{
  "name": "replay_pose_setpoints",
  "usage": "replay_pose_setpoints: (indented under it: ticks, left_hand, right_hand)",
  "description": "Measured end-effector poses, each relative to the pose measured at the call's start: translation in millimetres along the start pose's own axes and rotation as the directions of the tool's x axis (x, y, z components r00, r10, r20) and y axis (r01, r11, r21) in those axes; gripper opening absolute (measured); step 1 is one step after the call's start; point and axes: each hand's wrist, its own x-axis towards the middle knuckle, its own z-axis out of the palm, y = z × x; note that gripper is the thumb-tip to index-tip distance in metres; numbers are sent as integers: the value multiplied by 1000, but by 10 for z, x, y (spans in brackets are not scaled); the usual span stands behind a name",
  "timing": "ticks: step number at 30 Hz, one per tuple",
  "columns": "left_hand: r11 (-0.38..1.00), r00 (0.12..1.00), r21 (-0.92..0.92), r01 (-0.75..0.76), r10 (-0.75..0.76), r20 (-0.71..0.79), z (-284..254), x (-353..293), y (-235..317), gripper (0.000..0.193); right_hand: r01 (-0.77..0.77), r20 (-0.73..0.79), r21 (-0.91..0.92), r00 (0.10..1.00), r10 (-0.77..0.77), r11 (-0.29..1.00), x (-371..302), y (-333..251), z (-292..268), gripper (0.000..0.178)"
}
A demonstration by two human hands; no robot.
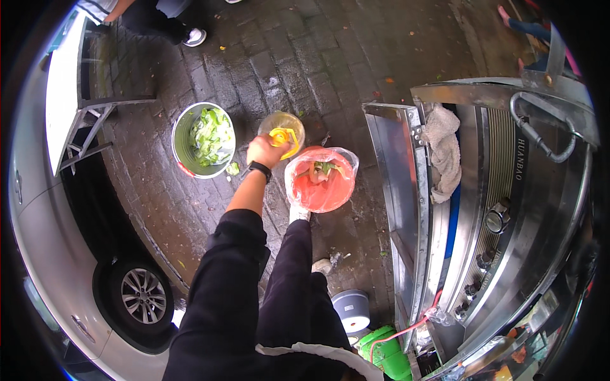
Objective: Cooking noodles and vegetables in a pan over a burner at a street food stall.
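Observation:
My left hand, with a black band at the wrist, reaches out ahead over the wet paving. Its fingers are closed on the yellow handle of a clear, round plastic jug. The jug is seen from above, so its contents are hard to make out. Left of it stands a light metal bucket with chopped green leaves inside. A red bucket lined with a clear plastic bag is to the right of my hand, holding some vegetable scraps. My right hand is out of sight.
A silver car stands at the left behind a folding-legged table. Along the right runs a steel cooking stand with a draped cloth. Near my feet are a grey bucket and a green gas cylinder. Other people's legs show at the top.

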Motion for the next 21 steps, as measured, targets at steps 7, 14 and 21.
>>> replay_pose_setpoints:
  ticks: [7, 14, 21]
  left_hand:
    - [974, 995, 207, 97, -92, -34, 34, 201, 53, 49]
    - [856, 973, 465, -226, 178, 146, -223, 379, -366, 29]
    - [704, 703, -37, -710, 711, 18, -624, -1167, 766, 59]
  right_hand:
    - [11, 114, -15, 993, -9, 1000, -111, -142, -87, 105]
    - [145, 60, -69, 988, -141, 987, -110, -428, -100, 105]
    - [356, -57, -31, 932, -357, 934, -211, -94, -52, 103]
